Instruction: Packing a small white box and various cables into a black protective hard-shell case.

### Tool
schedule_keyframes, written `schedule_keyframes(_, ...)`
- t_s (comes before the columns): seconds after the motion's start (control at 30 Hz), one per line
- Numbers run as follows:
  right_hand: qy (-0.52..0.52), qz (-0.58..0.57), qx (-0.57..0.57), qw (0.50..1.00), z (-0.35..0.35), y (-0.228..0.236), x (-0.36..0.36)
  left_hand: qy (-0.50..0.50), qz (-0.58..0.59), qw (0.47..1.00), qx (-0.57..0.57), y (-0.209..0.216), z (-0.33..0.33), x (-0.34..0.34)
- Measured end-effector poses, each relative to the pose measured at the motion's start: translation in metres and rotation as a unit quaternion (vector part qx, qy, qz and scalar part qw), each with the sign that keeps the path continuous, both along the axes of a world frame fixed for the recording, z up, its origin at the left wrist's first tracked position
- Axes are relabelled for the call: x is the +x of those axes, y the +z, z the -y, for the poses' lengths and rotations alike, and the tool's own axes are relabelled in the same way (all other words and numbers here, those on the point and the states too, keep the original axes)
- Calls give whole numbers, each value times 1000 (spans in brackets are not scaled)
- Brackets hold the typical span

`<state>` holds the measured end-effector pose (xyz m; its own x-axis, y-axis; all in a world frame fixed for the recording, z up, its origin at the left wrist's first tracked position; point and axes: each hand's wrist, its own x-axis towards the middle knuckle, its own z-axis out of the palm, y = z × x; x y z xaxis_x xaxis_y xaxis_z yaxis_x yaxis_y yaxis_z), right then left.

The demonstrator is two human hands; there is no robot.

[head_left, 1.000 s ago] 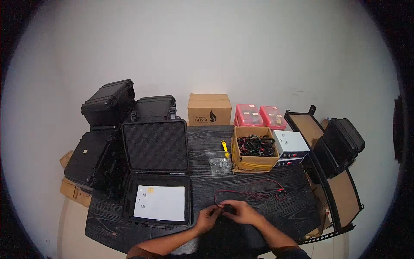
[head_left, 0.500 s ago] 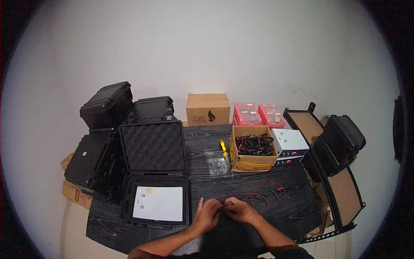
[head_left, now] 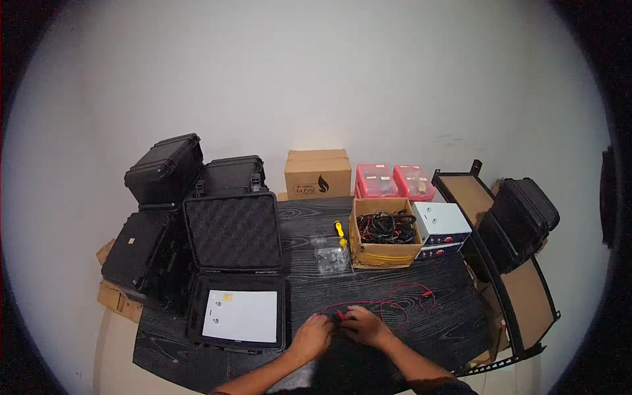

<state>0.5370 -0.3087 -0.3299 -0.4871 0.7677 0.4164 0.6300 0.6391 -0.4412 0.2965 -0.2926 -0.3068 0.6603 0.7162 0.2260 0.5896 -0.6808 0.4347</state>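
A thin red test lead (head_left: 396, 304) lies in loose loops on the dark table, with a red crocodile clip (head_left: 427, 293) at its far right end. My right hand (head_left: 364, 327) is closed, its fingertips on another red clip (head_left: 341, 316) at the near end of the lead. Just left of it, my left hand (head_left: 312, 336) has its fingers curled together where the lead runs under them; the lead seems pinched there, though the fingertips are partly hidden. A small gap separates the hands.
To the left, an open black foam-lined case (head_left: 283, 309) holds a white panel (head_left: 242, 317). Ahead stand a carton of tangled cables (head_left: 385, 257), white-topped boxes (head_left: 442, 220), a clear bag of small parts (head_left: 331, 258) and a yellow tool (head_left: 339, 228). A black metal frame (head_left: 490, 257) borders the right.
My hands have moved slightly apart, and the red clip between them now shows. The left index finger, raised before, has curled down. The whole view has shifted slightly downward.
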Motion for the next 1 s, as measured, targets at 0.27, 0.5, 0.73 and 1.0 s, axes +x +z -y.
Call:
schedule_keyframes(0.27,-3,23,-18,1000,1,7,-4,10,69,998,0,3,2,-4)
schedule_keyframes(0.5,-6,9,-18,1000,1,3,-3,-20,-43,998,31,-19,0,-10)
schedule_keyframes(0.73,-19,-12,-18,1000,1,4,-4,-37,-42,998,18,-17,2,-13)
schedule_keyframes(1.0,-47,-3,-34,998,-2,-10,-3,-59,45,996,52,-9,2,-11)
